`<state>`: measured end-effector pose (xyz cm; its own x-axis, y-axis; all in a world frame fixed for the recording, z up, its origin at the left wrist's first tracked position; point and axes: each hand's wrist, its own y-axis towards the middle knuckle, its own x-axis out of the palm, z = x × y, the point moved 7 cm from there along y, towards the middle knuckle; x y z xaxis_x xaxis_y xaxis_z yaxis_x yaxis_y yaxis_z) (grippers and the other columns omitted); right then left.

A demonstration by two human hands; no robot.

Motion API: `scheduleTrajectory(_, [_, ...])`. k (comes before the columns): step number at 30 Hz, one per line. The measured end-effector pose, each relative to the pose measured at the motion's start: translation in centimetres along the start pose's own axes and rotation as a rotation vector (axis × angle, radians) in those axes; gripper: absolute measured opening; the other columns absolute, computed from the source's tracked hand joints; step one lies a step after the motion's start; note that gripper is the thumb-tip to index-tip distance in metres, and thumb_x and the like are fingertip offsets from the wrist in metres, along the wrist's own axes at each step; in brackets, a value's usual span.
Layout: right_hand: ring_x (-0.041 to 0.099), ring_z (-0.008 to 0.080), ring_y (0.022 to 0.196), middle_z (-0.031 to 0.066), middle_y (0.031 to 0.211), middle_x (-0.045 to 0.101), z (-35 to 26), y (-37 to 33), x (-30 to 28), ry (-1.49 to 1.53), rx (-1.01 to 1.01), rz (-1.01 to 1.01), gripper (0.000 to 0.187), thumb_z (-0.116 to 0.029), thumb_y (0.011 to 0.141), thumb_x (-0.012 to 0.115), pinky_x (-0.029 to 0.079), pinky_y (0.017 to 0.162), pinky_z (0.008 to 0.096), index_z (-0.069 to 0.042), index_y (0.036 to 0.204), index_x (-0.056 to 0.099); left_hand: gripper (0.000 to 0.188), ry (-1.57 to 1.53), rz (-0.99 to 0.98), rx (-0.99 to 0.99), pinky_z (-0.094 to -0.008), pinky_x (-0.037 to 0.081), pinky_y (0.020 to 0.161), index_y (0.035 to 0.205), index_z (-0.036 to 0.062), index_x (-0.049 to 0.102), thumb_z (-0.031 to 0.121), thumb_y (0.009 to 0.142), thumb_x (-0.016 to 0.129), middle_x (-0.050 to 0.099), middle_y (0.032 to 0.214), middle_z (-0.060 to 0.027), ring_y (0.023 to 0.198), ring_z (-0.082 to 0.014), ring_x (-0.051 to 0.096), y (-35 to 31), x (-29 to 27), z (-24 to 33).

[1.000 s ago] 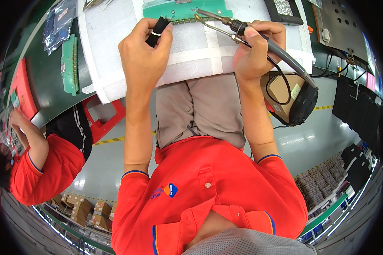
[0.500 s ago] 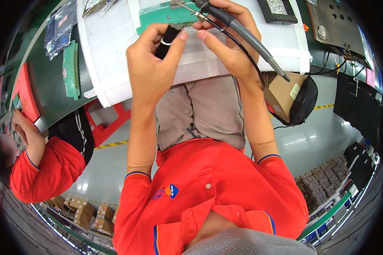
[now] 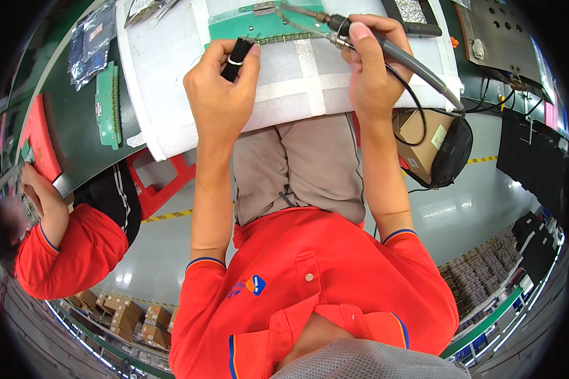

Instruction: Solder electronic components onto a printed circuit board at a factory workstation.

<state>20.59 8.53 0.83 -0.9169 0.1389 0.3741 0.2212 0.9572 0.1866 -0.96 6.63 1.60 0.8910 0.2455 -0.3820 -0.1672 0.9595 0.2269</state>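
Observation:
My left hand [image 3: 218, 95] is closed around a short black bundle [image 3: 241, 49], which looks like wires bound with a white band. Its upper end meets the near edge of a long green circuit board [image 3: 234, 27] on the white padded work surface. In my right hand [image 3: 376, 69] is a soldering iron [image 3: 339, 25] with a grey cable. A thin metal feed tube is fixed alongside it, with a black hose looping down past my wrist. The iron's tip points left over the board, near a small metal part [image 3: 265, 8]; whether it touches, I cannot tell.
Left on the green bench lie another green board [image 3: 107, 107] and plastic bags [image 3: 88, 44]. Tweezers [image 3: 161, 14] rest at the far left of the pad. A dark tray [image 3: 417, 12] and metal box [image 3: 496, 31] stand right. A co-worker in red [image 3: 76, 252] sits left.
My right hand has moved away from my left, to the right, and the iron now points left over the board. My left hand has shifted slightly left, still holding the bundle.

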Motion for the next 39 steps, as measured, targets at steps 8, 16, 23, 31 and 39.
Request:
scheduleTrajectory(8, [0.046, 0.0078, 0.060, 0.0064, 0.069, 0.054, -1.4, -0.9, -2.5, -0.105, -0.244, 0.057, 0.008, 0.001, 0.077, 0.059, 0.037, 0.058, 0.0207, 0.000, 0.082, 0.052, 0.012, 0.068, 0.035, 0.067, -0.0253, 0.041, 0.048, 0.078, -0.0006, 0.061, 0.007, 0.081, 0.070, 0.062, 0.060, -0.0046, 0.048, -0.0110, 0.054, 0.0, 0.5, 0.7])
scheduleTrajectory(16, [0.048, 0.0088, 0.061, 0.0085, 0.071, 0.057, -1.1, -0.9, -1.5, -0.208, -0.255, -0.001, 0.010, 0.001, 0.076, 0.061, 0.040, 0.059, 0.0217, 0.001, 0.081, 0.053, 0.013, 0.079, 0.052, 0.081, -0.0252, 0.040, 0.047, 0.077, -0.0002, 0.061, 0.007, 0.080, 0.070, 0.061, 0.058, -0.0048, 0.047, -0.0111, 0.054, 0.0, 0.4, 0.6])
scheduleTrajectory(23, [0.049, 0.0086, 0.062, 0.0092, 0.072, 0.059, -1.0, -0.9, -1.4, -0.220, -0.235, -0.029, 0.009, 0.001, 0.077, 0.061, 0.040, 0.059, 0.0217, 0.001, 0.081, 0.053, 0.013, 0.088, 0.052, 0.087, -0.0260, 0.040, 0.047, 0.077, 0.0003, 0.061, 0.009, 0.081, 0.070, 0.060, 0.056, -0.0042, 0.045, -0.0113, 0.053, 0.0, 0.4, 0.6])
scheduleTrajectory(31, [0.047, 0.0083, 0.060, 0.0082, 0.071, 0.057, -1.3, -1.1, -1.1, -0.238, -0.272, -0.041, 0.011, 0.000, 0.077, 0.063, 0.039, 0.058, 0.0210, 0.001, 0.082, 0.053, 0.018, 0.134, -0.013, -0.007, -0.0223, 0.045, 0.059, 0.089, -0.0042, 0.065, 0.012, 0.084, 0.071, 0.067, 0.072, -0.0057, 0.063, -0.0064, 0.055, -0.2, 0.4, 0.6])
scheduleTrajectory(39, [0.047, 0.0090, 0.060, 0.0088, 0.073, 0.057, -1.4, -0.9, -1.5, -0.166, -0.297, 0.009, 0.012, -0.002, 0.078, 0.062, 0.041, 0.059, 0.0218, 0.002, 0.085, 0.053, 0.013, 0.079, 0.015, 0.037, -0.0240, 0.042, 0.050, 0.080, -0.0015, 0.063, 0.009, 0.082, 0.070, 0.062, 0.061, -0.0047, 0.052, -0.0079, 0.054, 0.1, 0.1, 0.4])
